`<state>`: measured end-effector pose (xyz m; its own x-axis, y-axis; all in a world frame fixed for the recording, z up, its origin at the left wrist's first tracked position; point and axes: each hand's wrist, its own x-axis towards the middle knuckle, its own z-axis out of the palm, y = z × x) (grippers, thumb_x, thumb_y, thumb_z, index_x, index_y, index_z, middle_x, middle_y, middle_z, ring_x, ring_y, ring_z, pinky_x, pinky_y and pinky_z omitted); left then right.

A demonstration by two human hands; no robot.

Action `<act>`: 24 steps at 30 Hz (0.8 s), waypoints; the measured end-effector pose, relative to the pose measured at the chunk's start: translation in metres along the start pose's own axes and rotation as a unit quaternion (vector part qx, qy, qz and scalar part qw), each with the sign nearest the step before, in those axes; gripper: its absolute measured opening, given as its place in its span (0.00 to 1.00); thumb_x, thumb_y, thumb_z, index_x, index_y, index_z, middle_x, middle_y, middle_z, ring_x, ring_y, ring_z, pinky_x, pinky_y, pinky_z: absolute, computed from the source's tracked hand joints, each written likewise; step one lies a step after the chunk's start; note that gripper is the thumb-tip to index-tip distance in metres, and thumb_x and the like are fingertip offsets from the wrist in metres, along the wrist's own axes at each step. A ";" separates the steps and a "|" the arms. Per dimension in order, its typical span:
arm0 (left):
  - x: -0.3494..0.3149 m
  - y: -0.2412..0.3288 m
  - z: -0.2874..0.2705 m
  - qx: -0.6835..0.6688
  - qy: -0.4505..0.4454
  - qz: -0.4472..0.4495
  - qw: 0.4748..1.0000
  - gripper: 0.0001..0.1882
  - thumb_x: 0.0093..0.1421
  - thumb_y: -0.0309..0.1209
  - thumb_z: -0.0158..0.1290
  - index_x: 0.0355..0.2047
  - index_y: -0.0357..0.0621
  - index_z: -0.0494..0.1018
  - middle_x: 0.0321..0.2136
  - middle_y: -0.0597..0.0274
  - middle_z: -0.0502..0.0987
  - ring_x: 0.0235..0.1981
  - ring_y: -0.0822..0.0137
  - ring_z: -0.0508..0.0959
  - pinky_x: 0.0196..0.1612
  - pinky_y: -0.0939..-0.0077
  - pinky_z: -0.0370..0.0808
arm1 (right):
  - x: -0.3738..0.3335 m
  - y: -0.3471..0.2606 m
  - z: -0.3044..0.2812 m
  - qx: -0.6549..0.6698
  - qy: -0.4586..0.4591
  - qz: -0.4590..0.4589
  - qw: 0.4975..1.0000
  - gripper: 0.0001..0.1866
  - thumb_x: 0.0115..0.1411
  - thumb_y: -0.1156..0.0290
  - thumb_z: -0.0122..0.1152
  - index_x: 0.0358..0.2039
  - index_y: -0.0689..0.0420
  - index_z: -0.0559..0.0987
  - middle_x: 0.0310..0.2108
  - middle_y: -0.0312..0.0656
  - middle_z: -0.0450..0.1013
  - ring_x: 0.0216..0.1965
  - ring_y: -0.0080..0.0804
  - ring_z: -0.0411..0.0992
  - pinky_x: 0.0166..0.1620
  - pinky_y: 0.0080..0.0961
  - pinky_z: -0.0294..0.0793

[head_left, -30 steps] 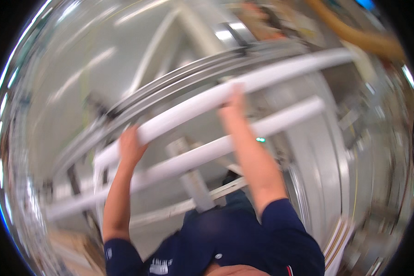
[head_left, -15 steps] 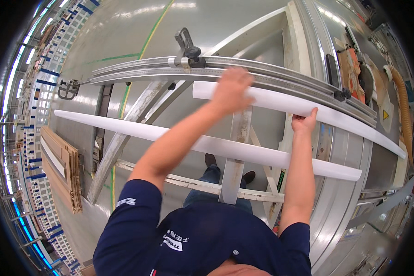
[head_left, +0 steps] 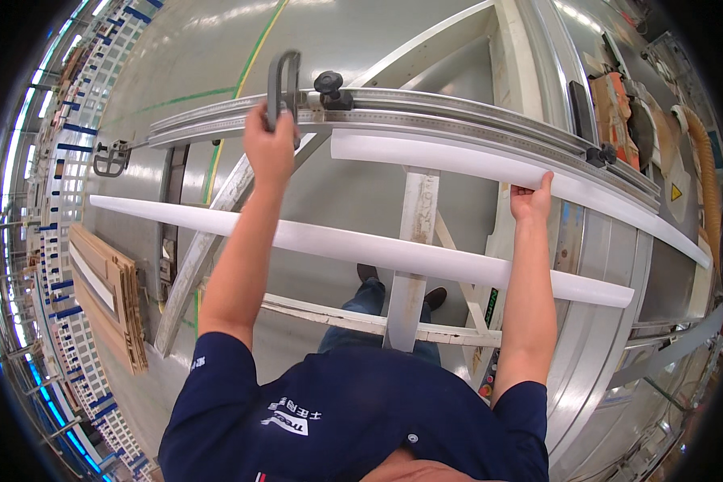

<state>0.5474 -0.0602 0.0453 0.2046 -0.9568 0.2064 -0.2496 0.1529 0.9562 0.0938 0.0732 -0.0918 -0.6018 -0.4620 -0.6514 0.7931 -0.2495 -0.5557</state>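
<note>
My left hand (head_left: 270,149) is closed around the lower part of a dark flip stop (head_left: 284,80) on the long metal measuring fence (head_left: 450,128). A black knob (head_left: 328,83) sits just to the right of that stop. Farther right, my right hand (head_left: 532,199) pinches the near edge of a long white strip (head_left: 434,154), its thumb on top and its fingers partly hidden underneath. This strip lies along the near side of the fence. Closer to my body, a second white strip (head_left: 377,247) runs across the frame below both forearms.
A slanted metal frame (head_left: 420,213) supports the strips. At the right stands a saw machine with an orange part (head_left: 612,108) and a tan hose (head_left: 699,145). Stacked brown boards (head_left: 108,293) lie at the left, and another stop (head_left: 111,158) is at the fence's left end.
My left hand has moved left from above the white strip to the flip stop and closed on it. The stop has shifted slightly left; my right hand keeps its hold.
</note>
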 end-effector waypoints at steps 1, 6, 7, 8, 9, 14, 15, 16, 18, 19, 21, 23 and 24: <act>-0.023 -0.023 -0.012 -0.021 -0.007 -0.022 1.000 0.17 0.63 0.26 0.61 0.50 0.33 0.72 0.32 0.63 0.79 0.33 0.75 0.77 0.40 0.78 0.75 | -0.001 0.005 0.001 -0.005 0.002 0.009 1.000 0.29 0.69 0.44 0.60 0.58 0.55 0.75 0.54 0.42 0.75 0.56 0.40 0.73 0.61 0.42 0.74; -0.057 -0.083 -0.017 -0.114 0.023 -0.042 0.992 0.15 0.63 0.22 0.61 0.47 0.35 0.70 0.39 0.61 0.79 0.42 0.75 0.80 0.46 0.78 0.76 | -0.002 0.027 0.008 -0.013 -0.028 0.021 0.999 0.30 0.69 0.45 0.61 0.59 0.55 0.75 0.52 0.43 0.76 0.54 0.41 0.75 0.61 0.41 0.75; -0.057 -0.084 -0.010 -0.112 0.029 -0.044 0.992 0.14 0.63 0.24 0.62 0.47 0.37 0.70 0.41 0.62 0.79 0.44 0.74 0.79 0.49 0.77 0.75 | 0.002 0.029 0.001 -0.010 -0.040 0.018 0.999 0.30 0.69 0.45 0.62 0.59 0.55 0.75 0.52 0.43 0.76 0.53 0.41 0.75 0.61 0.41 0.75; -0.058 -0.089 -0.006 -0.085 0.025 -0.041 0.995 0.13 0.63 0.25 0.62 0.45 0.38 0.71 0.40 0.62 0.78 0.42 0.73 0.78 0.48 0.76 0.75 | 0.007 0.030 0.000 -0.004 -0.053 0.011 0.999 0.30 0.68 0.44 0.62 0.59 0.55 0.75 0.52 0.43 0.76 0.53 0.41 0.75 0.61 0.41 0.75; -0.057 -0.094 -0.010 -0.058 0.018 -0.036 0.997 0.12 0.64 0.26 0.62 0.44 0.38 0.71 0.39 0.62 0.78 0.41 0.72 0.78 0.47 0.75 0.75 | 0.012 0.030 -0.004 0.005 -0.065 0.001 0.998 0.30 0.68 0.44 0.62 0.59 0.55 0.75 0.51 0.44 0.76 0.53 0.41 0.75 0.61 0.41 0.74; -0.065 -0.115 -0.024 0.091 0.031 -0.022 0.995 0.27 0.62 0.32 0.63 0.58 0.32 0.72 0.50 0.45 0.79 0.53 0.50 0.78 0.62 0.55 0.71 | 0.003 0.057 0.005 -0.009 -0.043 0.025 0.999 0.32 0.66 0.44 0.65 0.57 0.58 0.76 0.49 0.45 0.78 0.48 0.41 0.77 0.51 0.44 0.80; -0.087 -0.104 -0.027 0.296 0.082 0.133 0.942 0.34 0.63 0.34 0.62 0.66 0.33 0.64 0.60 0.44 0.72 0.63 0.48 0.71 0.69 0.57 0.64 | 0.000 0.059 0.008 -0.018 -0.020 0.014 1.000 0.33 0.65 0.43 0.66 0.56 0.59 0.76 0.48 0.45 0.78 0.45 0.40 0.78 0.47 0.45 0.82; -0.103 -0.090 -0.024 0.270 0.079 0.166 0.945 0.39 0.64 0.32 0.60 0.71 0.33 0.57 0.68 0.42 0.62 0.69 0.46 0.63 0.73 0.54 0.58 | 0.006 0.061 0.017 -0.075 0.023 -0.002 0.997 0.37 0.65 0.41 0.65 0.59 0.62 0.75 0.50 0.48 0.79 0.49 0.42 0.79 0.52 0.47 0.83; -0.146 -0.028 0.007 0.236 -0.032 0.256 0.937 0.38 0.63 0.28 0.57 0.72 0.34 0.56 0.73 0.43 0.54 0.73 0.46 0.56 0.74 0.50 0.54 | -0.001 0.064 0.017 -0.061 -0.020 -0.036 0.997 0.34 0.65 0.41 0.66 0.51 0.64 0.80 0.45 0.46 0.81 0.39 0.43 0.81 0.40 0.44 0.86; -0.165 -0.007 0.024 0.246 -0.069 0.274 0.927 0.39 0.63 0.28 0.57 0.72 0.36 0.56 0.73 0.42 0.54 0.74 0.46 0.55 0.74 0.50 0.55 | -0.005 0.062 0.021 -0.100 -0.015 -0.015 0.995 0.32 0.65 0.42 0.66 0.48 0.63 0.81 0.42 0.46 0.81 0.36 0.41 0.81 0.35 0.43 0.84; -0.188 0.027 0.058 0.264 -0.139 0.292 0.909 0.39 0.63 0.28 0.57 0.73 0.40 0.56 0.73 0.42 0.53 0.74 0.46 0.54 0.73 0.49 0.56 | -0.004 0.055 0.014 -0.213 -0.022 0.020 0.977 0.27 0.65 0.46 0.66 0.42 0.63 0.82 0.34 0.45 0.80 0.30 0.38 0.79 0.28 0.41 0.79; -0.215 0.049 0.092 0.278 -0.174 0.283 0.902 0.39 0.63 0.28 0.57 0.73 0.43 0.56 0.74 0.42 0.51 0.75 0.45 0.53 0.73 0.49 0.57 | -0.021 0.026 -0.002 -0.339 -0.034 0.003 0.940 0.22 0.64 0.52 0.67 0.36 0.62 0.81 0.28 0.45 0.78 0.26 0.35 0.77 0.26 0.39 0.76; -0.221 0.052 0.095 0.289 -0.176 0.271 0.901 0.39 0.63 0.28 0.57 0.73 0.44 0.57 0.74 0.42 0.51 0.75 0.45 0.53 0.73 0.49 0.57 | -0.055 0.024 -0.004 -0.386 -0.034 -0.008 0.922 0.19 0.63 0.55 0.67 0.33 0.61 0.81 0.25 0.44 0.77 0.25 0.35 0.77 0.28 0.38 0.76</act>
<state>0.3998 0.1358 0.0293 -0.3836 -0.8148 0.4346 -0.6944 0.5648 0.4460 0.1460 0.0960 -0.0714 -0.5852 -0.5228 -0.6198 0.4648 0.4101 -0.7847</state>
